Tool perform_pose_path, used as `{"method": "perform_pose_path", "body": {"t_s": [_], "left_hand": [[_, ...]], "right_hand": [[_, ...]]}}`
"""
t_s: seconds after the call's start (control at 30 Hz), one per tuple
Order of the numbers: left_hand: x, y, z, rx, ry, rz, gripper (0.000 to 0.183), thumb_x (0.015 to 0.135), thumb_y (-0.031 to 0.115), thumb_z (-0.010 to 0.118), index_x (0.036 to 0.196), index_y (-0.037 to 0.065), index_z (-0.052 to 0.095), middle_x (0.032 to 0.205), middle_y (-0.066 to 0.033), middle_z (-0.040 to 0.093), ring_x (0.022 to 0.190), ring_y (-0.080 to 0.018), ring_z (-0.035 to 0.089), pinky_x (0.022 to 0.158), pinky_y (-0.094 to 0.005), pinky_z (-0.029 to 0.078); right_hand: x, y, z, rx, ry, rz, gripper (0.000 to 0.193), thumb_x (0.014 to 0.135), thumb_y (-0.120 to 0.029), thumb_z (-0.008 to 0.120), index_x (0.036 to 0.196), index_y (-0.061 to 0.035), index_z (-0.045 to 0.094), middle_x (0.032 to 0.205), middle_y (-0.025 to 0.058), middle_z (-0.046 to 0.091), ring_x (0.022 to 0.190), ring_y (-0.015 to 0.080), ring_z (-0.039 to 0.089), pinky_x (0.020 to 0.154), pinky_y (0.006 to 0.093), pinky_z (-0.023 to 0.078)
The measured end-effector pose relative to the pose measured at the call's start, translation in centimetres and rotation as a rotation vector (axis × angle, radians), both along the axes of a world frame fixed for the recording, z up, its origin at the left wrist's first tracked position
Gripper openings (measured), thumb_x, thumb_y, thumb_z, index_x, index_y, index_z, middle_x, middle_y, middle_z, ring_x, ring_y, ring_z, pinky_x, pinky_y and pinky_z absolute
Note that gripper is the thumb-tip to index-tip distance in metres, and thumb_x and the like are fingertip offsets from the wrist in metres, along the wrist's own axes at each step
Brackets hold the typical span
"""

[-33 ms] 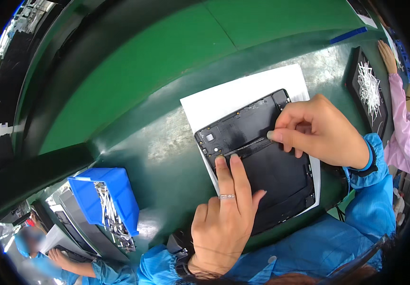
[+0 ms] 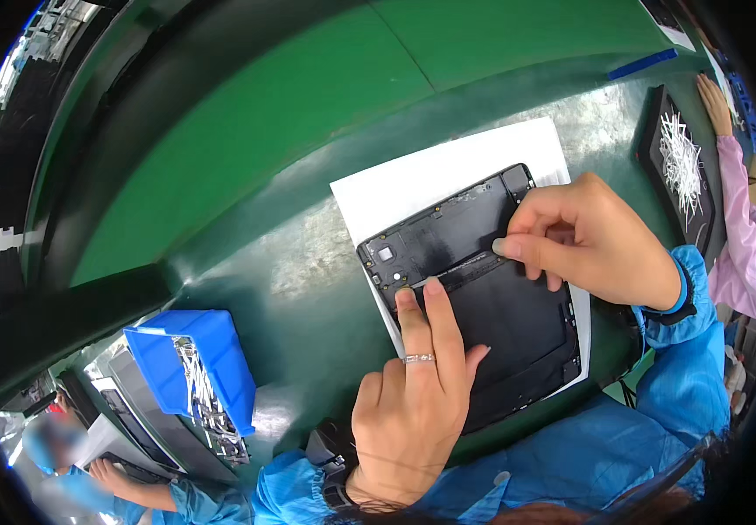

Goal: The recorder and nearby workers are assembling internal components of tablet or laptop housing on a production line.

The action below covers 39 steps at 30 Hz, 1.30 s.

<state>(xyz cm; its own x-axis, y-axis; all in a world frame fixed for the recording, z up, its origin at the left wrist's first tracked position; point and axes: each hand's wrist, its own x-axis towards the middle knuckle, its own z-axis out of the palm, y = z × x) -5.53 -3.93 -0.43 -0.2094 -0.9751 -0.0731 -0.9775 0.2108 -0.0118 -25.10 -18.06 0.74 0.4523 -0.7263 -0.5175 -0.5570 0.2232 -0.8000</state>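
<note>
Hardly anything has moved: black panel [image 2: 518,319] on white paper [image 2: 443,177], green table [image 2: 295,324] beneath.

Black rectangular panel [image 2: 518,315]: no readable text
White rectangular paper sheet [image 2: 430,184]: nothing legible
Blue plastic bin [image 2: 234,359]: nothing legible
</note>
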Motion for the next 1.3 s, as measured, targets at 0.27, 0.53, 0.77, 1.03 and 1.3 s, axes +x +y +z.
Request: {"method": "perform_pose_path", "body": {"t_s": [0.27,0.53,0.77,1.03,1.3], "left_hand": [[-0.3,-0.7,0.1,-0.025,-0.033,-0.001,0.063,0.098,0.051,0.066,0.143,0.006,0.064,0.126,-0.0123,0.071,0.051,-0.0062,0.05,0.049,-0.0203,0.042],[-0.4,-0.4,-0.3,-0.002,-0.063,-0.003,0.068,0.093,0.054,0.072,0.144,0.01,0.065,0.128,-0.0118,0.068,0.054,-0.0065,0.052,0.051,-0.0204,0.044],[-0.4,-0.3,-0.4,0.02,-0.081,-0.019,0.069,0.093,0.055,0.072,0.144,0.01,0.064,0.131,-0.0126,0.065,0.056,-0.0062,0.051,0.052,-0.0208,0.045],[-0.6,-1.0,0.6,0.039,-0.069,-0.012,0.074,0.087,0.054,0.077,0.141,0.005,0.065,0.129,-0.0195,0.066,0.054,-0.0173,0.058,0.049,-0.0267,0.048],[-0.4,-0.3,-0.4,0.031,-0.117,-0.019,0.066,0.095,0.059,0.068,0.144,0.015,0.066,0.131,-0.0125,0.064,0.056,-0.006,0.05,0.052,-0.0211,0.047]], "right_hand": [[0.1,-0.1,-0.2,-0.034,0.0,-0.036,0.014,0.09,-0.007,0.079,0.083,0.0022,0.072,0.061,0.0072,0.068,0.05,0.0099,0.063,0.047,0.0253,0.046],[-0.1,0.2,-1.6,-0.098,-0.019,-0.049,0.013,0.086,-0.005,0.08,0.079,0.0013,0.07,0.06,0.0066,0.066,0.05,0.0125,0.062,0.049,0.0267,0.047],[-0.3,0.5,-2.2,-0.298,-0.017,0.025,0.016,0.086,-0.002,0.08,0.076,-0.0003,0.067,0.057,0.0049,0.063,0.048,0.0096,0.057,0.046,0.0254,0.04],[-0.2,0.6,-2.4,-0.363,-0.046,0.042,0.019,0.087,-0.001,0.08,0.075,-0.0006,0.066,0.058,0.0023,0.063,0.048,0.0026,0.053,0.042,0.0229,0.035],[-0.1,0.7,-2.5,-0.376,-0.039,0.04,0.019,0.087,-0.001,0.08,0.074,-0.0007,0.066,0.057,0.0032,0.063,0.047,0.0041,0.055,0.043,0.0229,0.036]]}}
